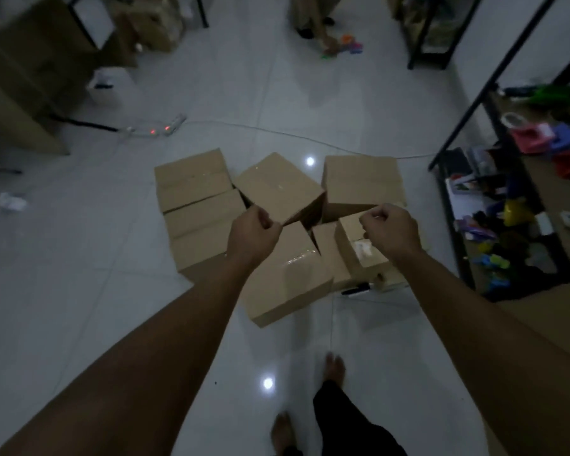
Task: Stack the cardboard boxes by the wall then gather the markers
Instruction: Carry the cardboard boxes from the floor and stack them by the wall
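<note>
- Below, plain brown cardboard boxes (278, 189) sit clustered on the glossy white tile floor (79, 258), flaps taped shut.
- Left hand (252, 233) and right hand (389, 230) hover curled, holding nothing visible.
- Black marker (356, 288) lies beside the boxes.

We stand in a dim room on a glossy white tiled floor (79, 258) that mirrors two ceiling lights, with a black metal shelf (454, 205) of colourful clutter right of our hands, a power strip (165, 126) with red lamps beyond them, and a white wall (500, 34) farther off.
</note>
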